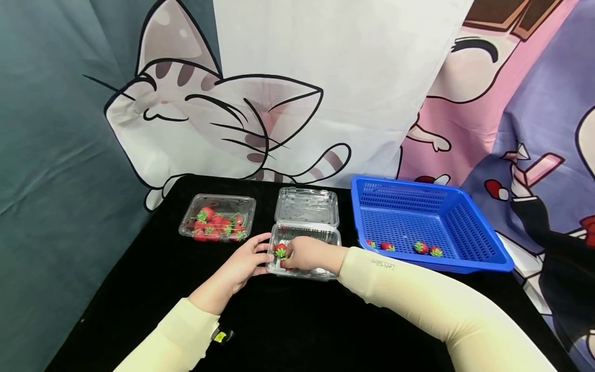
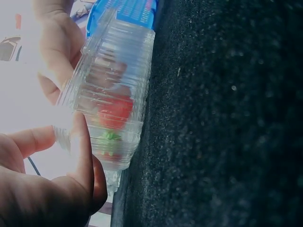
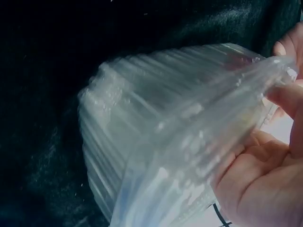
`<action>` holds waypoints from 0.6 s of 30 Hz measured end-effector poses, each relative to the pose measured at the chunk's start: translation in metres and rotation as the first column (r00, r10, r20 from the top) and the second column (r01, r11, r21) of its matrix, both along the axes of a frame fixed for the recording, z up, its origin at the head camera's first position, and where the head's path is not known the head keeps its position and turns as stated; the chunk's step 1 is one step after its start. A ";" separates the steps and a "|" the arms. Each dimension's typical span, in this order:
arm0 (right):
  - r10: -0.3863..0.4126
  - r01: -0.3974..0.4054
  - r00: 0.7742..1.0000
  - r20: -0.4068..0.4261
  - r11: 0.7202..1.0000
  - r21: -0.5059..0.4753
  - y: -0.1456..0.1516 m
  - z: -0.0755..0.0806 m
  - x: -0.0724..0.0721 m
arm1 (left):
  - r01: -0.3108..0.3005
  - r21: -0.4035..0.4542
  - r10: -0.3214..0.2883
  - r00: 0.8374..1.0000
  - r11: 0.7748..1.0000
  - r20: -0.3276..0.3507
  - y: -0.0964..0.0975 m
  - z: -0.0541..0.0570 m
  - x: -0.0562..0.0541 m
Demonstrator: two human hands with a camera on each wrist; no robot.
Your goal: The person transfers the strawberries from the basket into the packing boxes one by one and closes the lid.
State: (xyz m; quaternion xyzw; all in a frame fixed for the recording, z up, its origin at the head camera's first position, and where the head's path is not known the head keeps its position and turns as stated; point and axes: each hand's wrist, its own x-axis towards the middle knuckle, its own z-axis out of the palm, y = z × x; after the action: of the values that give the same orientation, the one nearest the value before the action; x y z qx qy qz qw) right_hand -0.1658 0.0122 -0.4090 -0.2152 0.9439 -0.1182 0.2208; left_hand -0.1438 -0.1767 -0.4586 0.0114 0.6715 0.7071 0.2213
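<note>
A clear plastic clamshell box (image 1: 304, 274) stands with its lid (image 1: 308, 206) flipped back away from me. My right hand (image 1: 307, 253) reaches down into its left part and pinches a strawberry (image 1: 285, 264), mostly covered by the fingers. Just beyond those fingertips, another strawberry (image 1: 280, 250) lies in the box, green leaves showing. My left hand (image 1: 241, 262) is at the box's left side, fingers spread and touching the wall and rim. Through the ribbed side in the left wrist view, a red strawberry (image 2: 116, 112) shows right by the right fingertips.
To the left, a closed clear box (image 1: 186, 227) is full of strawberries (image 1: 216, 223). A blue perforated basket (image 1: 483, 266) stands on the right, with several strawberries (image 1: 420, 247) along its near side. Black cloth (image 1: 288, 330) covers the table, and a printed curtain (image 1: 279, 41) hangs behind.
</note>
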 end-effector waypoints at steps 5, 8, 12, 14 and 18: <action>-0.001 0.002 1.000 0.008 1.000 -0.025 -0.002 -0.002 0.000 | -0.006 0.003 0.006 1.000 1.000 0.002 0.001 0.000 0.000; -0.027 0.029 0.999 0.027 0.998 -0.061 -0.002 -0.001 0.001 | -0.009 0.008 0.009 1.000 1.000 0.004 0.002 0.000 0.000; -0.072 0.081 0.995 0.076 0.987 -0.136 0.002 0.006 0.003 | -0.005 0.014 0.005 1.000 1.000 -0.004 0.002 -0.001 0.000; -0.081 0.098 0.992 0.096 0.978 -0.183 0.006 0.012 0.005 | -0.010 0.012 0.010 1.000 1.000 -0.003 0.002 -0.001 0.000; -0.063 0.079 0.996 0.068 0.964 -0.254 0.018 0.032 0.007 | -0.014 0.014 0.014 1.000 1.000 -0.006 0.003 -0.001 0.000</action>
State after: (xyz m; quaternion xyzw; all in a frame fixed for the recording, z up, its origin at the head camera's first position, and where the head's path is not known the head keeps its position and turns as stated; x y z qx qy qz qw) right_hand -0.1586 0.0300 -0.3771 -0.2044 0.9209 -0.2533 0.2146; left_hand -0.1436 -0.1739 -0.4595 0.0102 0.6675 0.7131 0.2142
